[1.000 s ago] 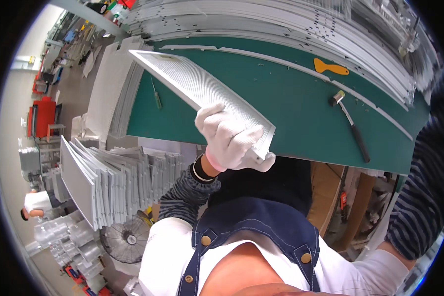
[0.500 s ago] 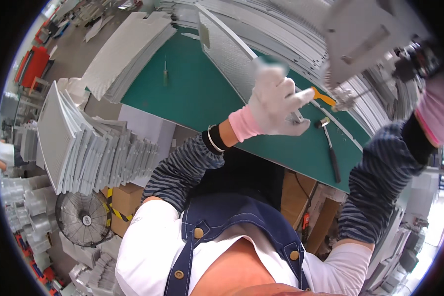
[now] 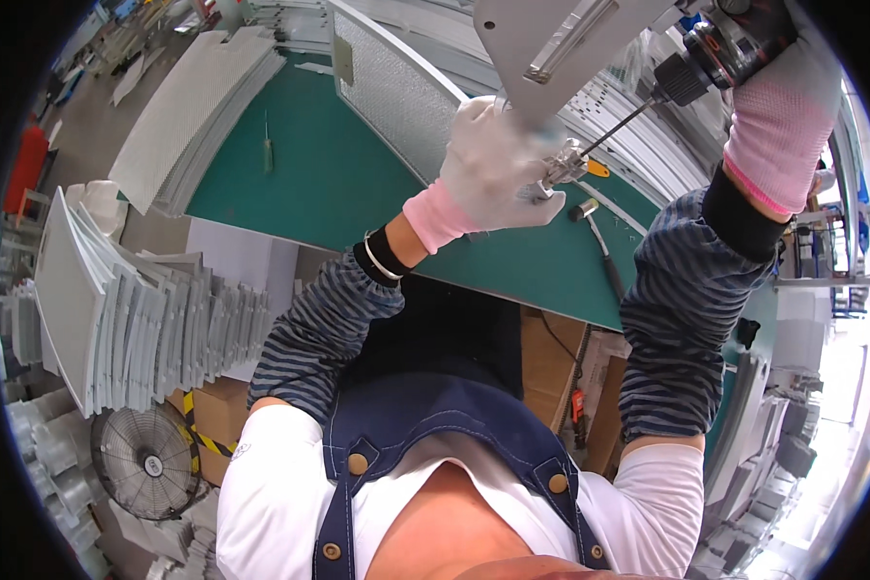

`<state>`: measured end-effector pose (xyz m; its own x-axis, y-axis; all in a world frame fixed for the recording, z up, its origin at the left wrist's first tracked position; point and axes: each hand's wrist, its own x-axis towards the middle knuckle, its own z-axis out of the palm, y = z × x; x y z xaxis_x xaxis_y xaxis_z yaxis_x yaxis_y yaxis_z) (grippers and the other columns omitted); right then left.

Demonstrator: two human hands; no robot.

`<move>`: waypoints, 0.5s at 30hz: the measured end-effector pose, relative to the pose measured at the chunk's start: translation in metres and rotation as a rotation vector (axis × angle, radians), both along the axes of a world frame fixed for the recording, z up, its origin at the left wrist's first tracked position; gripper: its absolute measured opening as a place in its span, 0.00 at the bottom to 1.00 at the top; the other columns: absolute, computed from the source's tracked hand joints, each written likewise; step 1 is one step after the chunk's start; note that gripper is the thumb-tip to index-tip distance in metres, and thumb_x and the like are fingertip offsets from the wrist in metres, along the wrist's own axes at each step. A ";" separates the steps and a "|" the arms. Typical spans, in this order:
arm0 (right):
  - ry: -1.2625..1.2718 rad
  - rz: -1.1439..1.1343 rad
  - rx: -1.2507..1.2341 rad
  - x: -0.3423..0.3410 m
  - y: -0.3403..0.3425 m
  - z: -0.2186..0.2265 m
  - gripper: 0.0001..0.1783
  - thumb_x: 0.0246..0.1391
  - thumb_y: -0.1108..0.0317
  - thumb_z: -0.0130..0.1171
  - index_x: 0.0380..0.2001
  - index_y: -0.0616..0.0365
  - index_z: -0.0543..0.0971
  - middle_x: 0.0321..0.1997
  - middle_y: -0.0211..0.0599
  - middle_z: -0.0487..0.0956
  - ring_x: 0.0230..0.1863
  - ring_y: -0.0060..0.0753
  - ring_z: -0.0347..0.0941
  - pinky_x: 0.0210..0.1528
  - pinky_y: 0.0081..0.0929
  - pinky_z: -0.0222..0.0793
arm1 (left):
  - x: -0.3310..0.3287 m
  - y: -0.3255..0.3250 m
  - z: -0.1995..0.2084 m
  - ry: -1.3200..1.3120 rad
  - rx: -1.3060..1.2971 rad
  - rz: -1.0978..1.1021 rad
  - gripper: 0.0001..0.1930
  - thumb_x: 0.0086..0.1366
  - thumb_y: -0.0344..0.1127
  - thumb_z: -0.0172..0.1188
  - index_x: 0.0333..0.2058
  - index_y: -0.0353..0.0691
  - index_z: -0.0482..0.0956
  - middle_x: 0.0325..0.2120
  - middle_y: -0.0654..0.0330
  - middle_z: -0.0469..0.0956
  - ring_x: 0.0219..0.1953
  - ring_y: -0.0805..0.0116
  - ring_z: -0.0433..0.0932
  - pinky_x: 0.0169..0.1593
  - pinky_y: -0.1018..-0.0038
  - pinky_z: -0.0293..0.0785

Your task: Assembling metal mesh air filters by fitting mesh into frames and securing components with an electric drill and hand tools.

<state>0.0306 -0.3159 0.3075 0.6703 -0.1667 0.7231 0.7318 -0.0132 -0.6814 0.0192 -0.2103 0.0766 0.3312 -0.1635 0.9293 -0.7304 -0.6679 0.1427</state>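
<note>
My left hand (image 3: 488,169), in a white glove with a pink cuff, is closed around a small silvery metal fitting (image 3: 563,166) above the table. My right hand (image 3: 788,92), gloved the same way, grips a black power drill (image 3: 691,75). The drill's long thin bit (image 3: 617,128) slants down to the left, its tip at the fitting. A pale grey plate with a long slot (image 3: 541,48) hangs just above my left hand; whether my fingers touch it I cannot tell. Beneath the fitting, a hammer (image 3: 597,242) lies on the green table (image 3: 329,174).
A framed mesh panel (image 3: 396,92) stands on edge behind my left hand. Stacked sheets (image 3: 188,116) and a screwdriver (image 3: 268,145) are further left. Many panels (image 3: 135,319) stand beside a fan (image 3: 145,464). An orange-handled tool (image 3: 597,168) lies past the fitting.
My right hand has brought the drill leftward and its bit now meets the fitting at my left hand. The slotted plate has moved left too. The whole view has shifted somewhat.
</note>
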 end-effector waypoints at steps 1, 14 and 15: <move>-0.006 -0.037 -0.014 -0.001 0.001 -0.001 0.12 0.58 0.62 0.56 0.39 0.58 0.77 0.22 0.25 0.73 0.20 0.17 0.68 0.23 0.15 0.64 | -0.001 0.001 0.003 -0.015 -0.034 -0.032 0.12 0.40 0.44 0.67 0.27 0.52 0.83 0.29 0.65 0.73 0.33 0.63 0.70 0.40 0.61 0.61; -0.566 -0.038 -0.540 0.043 -0.028 -0.051 0.10 0.62 0.71 0.48 0.29 0.61 0.77 0.24 0.25 0.77 0.22 0.15 0.71 0.25 0.15 0.66 | 0.002 0.002 -0.004 -0.160 -0.133 -0.008 0.12 0.45 0.51 0.66 0.22 0.51 0.80 0.25 0.62 0.72 0.31 0.59 0.71 0.42 0.60 0.67; -0.607 -0.195 -0.528 0.048 -0.033 -0.056 0.11 0.58 0.65 0.59 0.39 0.61 0.77 0.34 0.29 0.81 0.32 0.19 0.74 0.35 0.18 0.72 | 0.005 -0.003 -0.009 -0.070 -0.171 -0.116 0.12 0.45 0.51 0.66 0.20 0.51 0.79 0.24 0.61 0.72 0.31 0.60 0.71 0.42 0.60 0.67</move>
